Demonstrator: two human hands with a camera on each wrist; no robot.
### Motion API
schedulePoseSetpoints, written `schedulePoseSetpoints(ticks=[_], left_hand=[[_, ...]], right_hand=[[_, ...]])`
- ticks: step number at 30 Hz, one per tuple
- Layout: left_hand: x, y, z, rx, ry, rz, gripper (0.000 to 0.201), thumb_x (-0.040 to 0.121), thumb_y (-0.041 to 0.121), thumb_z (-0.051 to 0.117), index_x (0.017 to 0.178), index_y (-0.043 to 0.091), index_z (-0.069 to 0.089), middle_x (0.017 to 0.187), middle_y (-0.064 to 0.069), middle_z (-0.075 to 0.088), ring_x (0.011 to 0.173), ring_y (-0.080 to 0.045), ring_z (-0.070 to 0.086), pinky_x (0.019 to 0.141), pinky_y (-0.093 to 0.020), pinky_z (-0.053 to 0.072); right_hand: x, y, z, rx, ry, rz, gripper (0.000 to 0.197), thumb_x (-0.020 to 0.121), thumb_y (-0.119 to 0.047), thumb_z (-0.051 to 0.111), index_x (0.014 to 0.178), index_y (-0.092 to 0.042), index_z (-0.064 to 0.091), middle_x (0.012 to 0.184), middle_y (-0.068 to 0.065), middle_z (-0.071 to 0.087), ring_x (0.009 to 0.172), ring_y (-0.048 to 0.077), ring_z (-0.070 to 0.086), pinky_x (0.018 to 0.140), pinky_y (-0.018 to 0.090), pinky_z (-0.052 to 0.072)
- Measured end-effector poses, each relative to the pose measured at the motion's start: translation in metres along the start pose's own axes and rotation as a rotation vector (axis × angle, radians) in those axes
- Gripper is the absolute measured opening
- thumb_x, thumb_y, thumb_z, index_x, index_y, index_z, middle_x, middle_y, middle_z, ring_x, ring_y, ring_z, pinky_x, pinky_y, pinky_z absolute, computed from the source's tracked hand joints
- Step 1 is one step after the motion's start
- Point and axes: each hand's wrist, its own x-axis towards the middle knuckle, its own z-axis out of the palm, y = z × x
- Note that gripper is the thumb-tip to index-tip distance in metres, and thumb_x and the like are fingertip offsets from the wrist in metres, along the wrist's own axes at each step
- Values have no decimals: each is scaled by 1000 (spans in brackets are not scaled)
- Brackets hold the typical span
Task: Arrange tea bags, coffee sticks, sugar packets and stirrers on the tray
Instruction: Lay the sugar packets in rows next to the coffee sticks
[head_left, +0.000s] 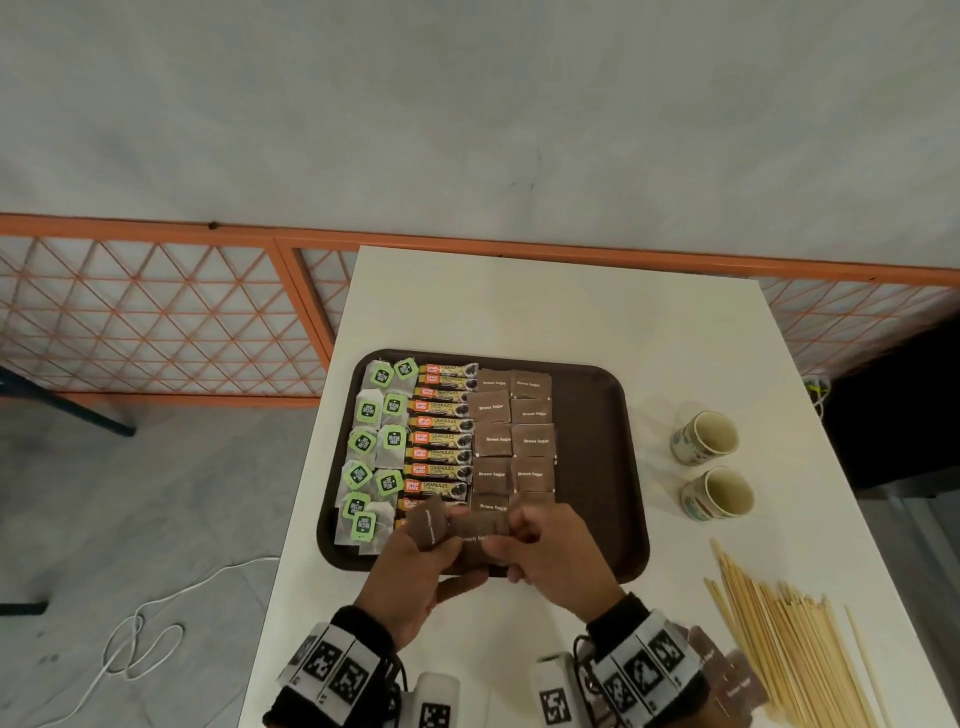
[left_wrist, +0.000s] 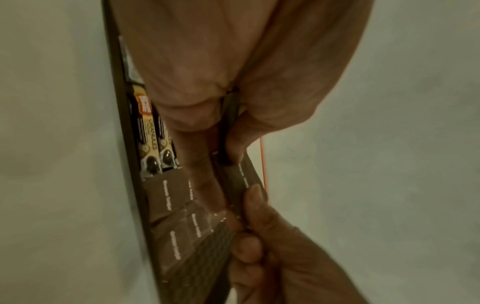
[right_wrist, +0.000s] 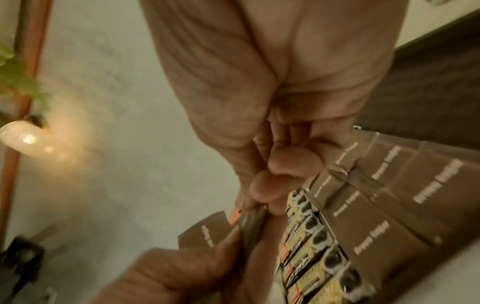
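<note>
Currently I am on the sugar step: my left hand (head_left: 415, 564) and right hand (head_left: 550, 551) both pinch a small stack of sugar packets (head_left: 470, 535) at lower centre of the head view, over the tray (head_left: 597, 467). Next move, as I judge it: separate one packet and lay it below the sugar columns. Stirrers (head_left: 795, 649) wait at lower right.

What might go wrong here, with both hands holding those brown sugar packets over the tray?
The left hand and right hand both pinch several brown sugar packets; one might slip and disturb the coffee sticks below. Back on the table, a sleeve might brush the stirrers or loose packets.
</note>
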Motion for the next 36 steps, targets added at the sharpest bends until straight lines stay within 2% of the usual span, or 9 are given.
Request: schedulePoseSetpoints(ticks=[6,9,13,17,21,24,27,33,36], left_hand=[[-11,-11,1,170,76,-25,23,100,-1,45,115,7,60,99,-19,74,88,-32,74,72,-40,60],[-10,-12,-4,154,137,-47,18,101,3,45,109,4,61,100,-22,72,84,-31,74,72,-42,61],[-12,-9,-14,113,152,-124,19,103,27,46,112,15,58,101,-20,73,85,-32,73,72,-44,60],[-13,-5,-23,79,116,-198,25,104,37,39,111,17,52,98,-19,74,86,-35,73,70,-44,59],[-10,-5,-29,65,130,-213,20,104,33,42,117,21,52,100,-18,73,83,-33,71,65,-40,57],[-8,-5,-34,71,141,-200,18,102,20,45,115,11,54,90,-17,62,72,-26,61,55,-34,50],[-10,-3,-37,99,75,-159,12,97,3,47,106,5,55,82,-14,53,68,-22,53,54,-31,45],[-17,2,-34,172,-37,-64,21,91,-6,58,111,0,60,84,-16,64,68,-21,61,60,-29,52],[-18,1,-24,274,-76,-60,21,89,-5,63,108,2,64,85,-15,69,65,-20,62,59,-29,52]], right_hand=[[-11,17,6,129,-67,58,6,86,-11,73,90,-8,70,75,9,73,58,12,65,57,20,52],[-1,23,5,161,27,111,2,89,-11,69,87,-10,70,72,6,71,55,8,61,56,18,50],[23,28,7,252,162,237,11,91,-10,67,90,1,69,66,3,66,49,9,55,49,16,46],[48,36,18,200,222,314,9,88,-13,71,88,-5,72,80,9,74,52,10,57,54,22,53],[61,44,25,59,300,346,12,85,-20,74,74,-18,69,74,0,73,53,9,61,58,23,56],[67,51,28,-53,349,365,14,81,-30,77,73,-20,70,77,-2,73,73,14,68,73,32,60],[67,50,28,-107,376,372,19,79,-33,78,74,-19,68,83,-2,70,82,13,65,71,27,53],[39,25,18,-127,351,155,23,83,-36,74,78,-17,63,70,-6,65,63,4,61,56,14,45],[13,1,13,-121,79,-59,28,88,-49,65,92,-22,68,78,-11,66,69,0,61,62,12,45]])
